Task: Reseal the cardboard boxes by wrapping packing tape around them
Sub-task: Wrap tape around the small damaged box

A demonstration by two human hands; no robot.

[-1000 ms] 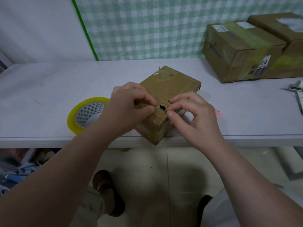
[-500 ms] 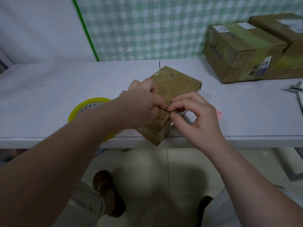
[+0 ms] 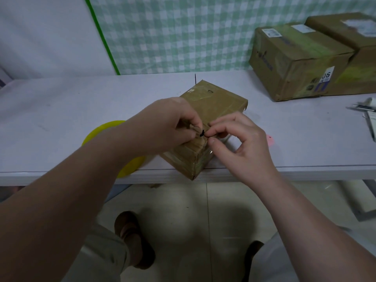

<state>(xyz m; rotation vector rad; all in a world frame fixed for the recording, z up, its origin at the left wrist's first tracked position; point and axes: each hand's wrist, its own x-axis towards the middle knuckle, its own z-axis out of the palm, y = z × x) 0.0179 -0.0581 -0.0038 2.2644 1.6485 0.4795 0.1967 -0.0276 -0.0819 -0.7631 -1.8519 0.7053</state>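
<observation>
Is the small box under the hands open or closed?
Closed. The small box has its top flat under tape; left hand and right hand pinch at its near edge.

The left hand has slid toward 3 o'clock along the small cardboard box. Its fingertips now pinch at a little black bit, touching the right hand. The left arm now hides most of the yellow tape roll.

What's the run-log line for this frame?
left hand: pinches small cardboard box at near top edge | right hand: pinches same spot | yellow tape roll: on table, partly behind left forearm
</observation>
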